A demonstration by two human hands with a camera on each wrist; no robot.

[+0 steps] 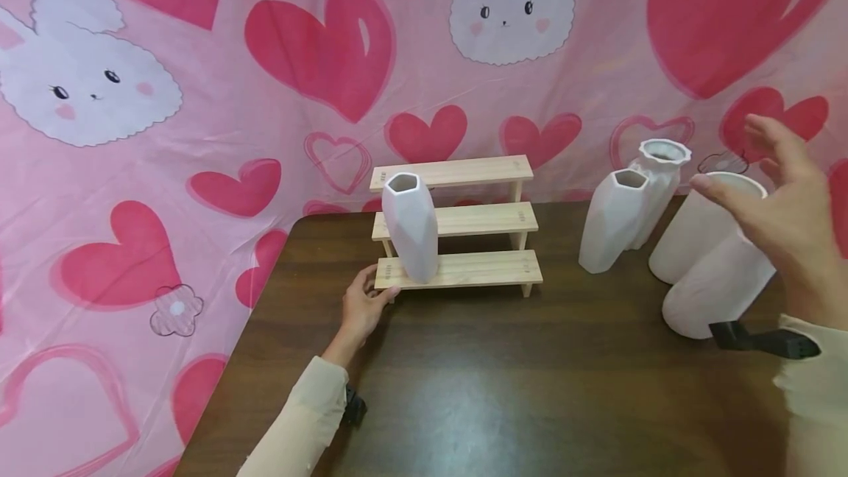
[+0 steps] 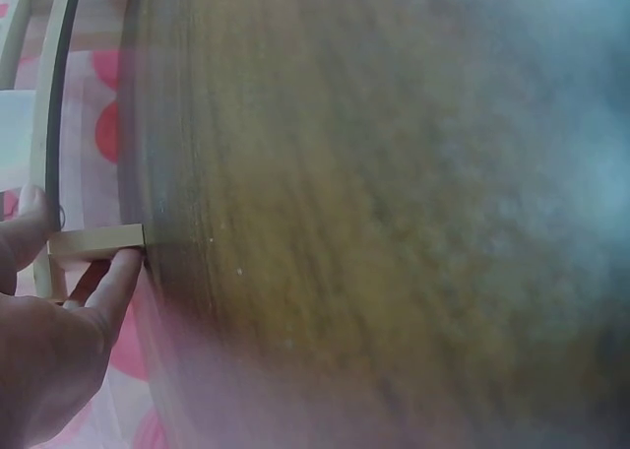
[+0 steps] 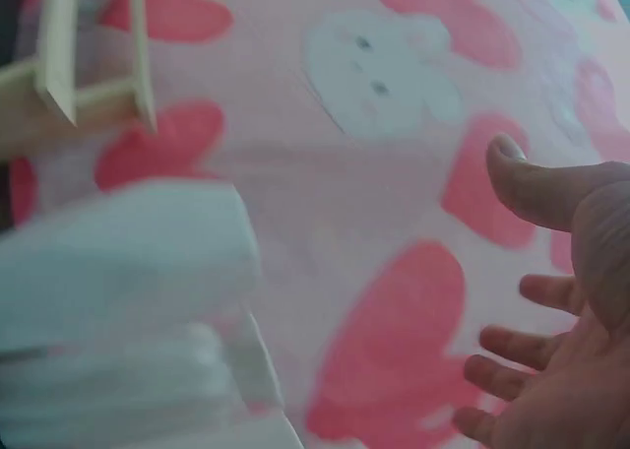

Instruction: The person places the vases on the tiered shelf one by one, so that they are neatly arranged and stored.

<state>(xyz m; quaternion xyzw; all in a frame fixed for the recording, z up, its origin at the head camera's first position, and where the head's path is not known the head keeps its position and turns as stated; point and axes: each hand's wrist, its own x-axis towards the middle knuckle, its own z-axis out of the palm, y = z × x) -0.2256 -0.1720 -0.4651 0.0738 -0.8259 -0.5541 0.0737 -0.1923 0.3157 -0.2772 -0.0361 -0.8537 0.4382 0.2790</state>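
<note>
**A:** ok so what's each hand up to here?

**B:** left hand (image 1: 362, 311) is pinching the left end of the lowest step on the wooden stand (image 1: 483, 269), thumb at the front edge, fingers by the leg. Right hand (image 1: 788, 212) is empty, fingers spread, up over the right side.

**A:** is it touching those vases?

**B:** can't tell tbh. It overlaps the far smooth vase (image 1: 689, 230) and near smooth vase (image 1: 718, 285) in the head view, no grip though.

**A:** and the stand?

**B:** far middle of the brown table (image 1: 464, 389), with an upright faceted vase (image 1: 412, 227) on the bottom step, left side. Another angular vase (image 1: 611, 227) and a ruffled-rim vase (image 1: 665, 168) stand further right.
</note>
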